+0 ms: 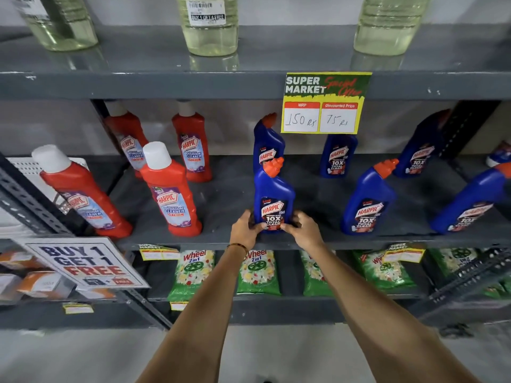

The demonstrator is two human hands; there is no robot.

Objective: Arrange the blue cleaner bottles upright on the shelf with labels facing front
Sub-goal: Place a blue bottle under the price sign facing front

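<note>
Left hand (244, 230) and right hand (302, 230) clasp the glossy, angle-necked blue bottle (272, 197) upright.

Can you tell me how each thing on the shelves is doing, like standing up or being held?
front blue bottle: upright, label forward, held at its base.
left hand: gripping that bottle's left side.
right hand: gripping its right side.
other blue bottles: standing, labels forward.
red bottles: standing, white caps on.
price sign: hanging from the shelf edge above.
green packets: standing on the shelf below.
</note>
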